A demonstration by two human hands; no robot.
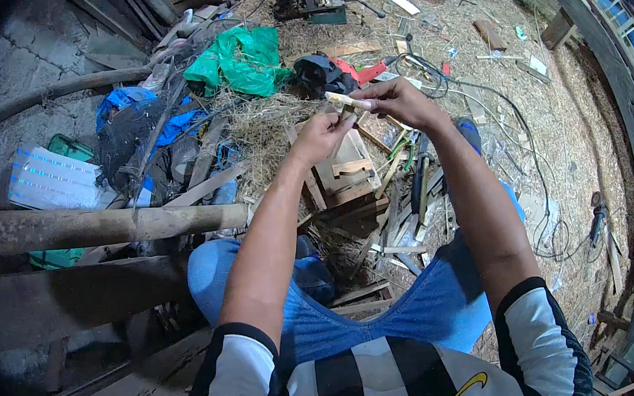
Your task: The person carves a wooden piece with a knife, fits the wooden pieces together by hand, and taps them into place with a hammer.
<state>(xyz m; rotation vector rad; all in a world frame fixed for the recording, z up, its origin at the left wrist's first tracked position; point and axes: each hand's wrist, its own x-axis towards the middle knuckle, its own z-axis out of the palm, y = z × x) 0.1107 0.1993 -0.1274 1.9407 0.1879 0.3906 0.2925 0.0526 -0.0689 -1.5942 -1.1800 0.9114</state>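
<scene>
Held out in front of me, between both hands, is a small pale wooden piece [347, 101], apparently with a second part crossing below it. My left hand [320, 138] is closed, pinching its lower part between thumb and fingers. From the right, my right hand [405, 103] is closed on the upper part. The fingers partly cover the piece, so its full shape is hidden. Directly beneath the hands lies a wooden block [351, 174] with a smaller strip on it. A red and black power tool [365, 73] rests on the ground just beyond.
Wood offcuts and hand tools with dark handles [419, 178] lie between my knees. A green plastic bag [242, 59] is beyond my left hand. At the left, a thick pole [101, 225] juts in. A black cable [534, 146] winds over shavings at the right, near a timber rail [626, 100].
</scene>
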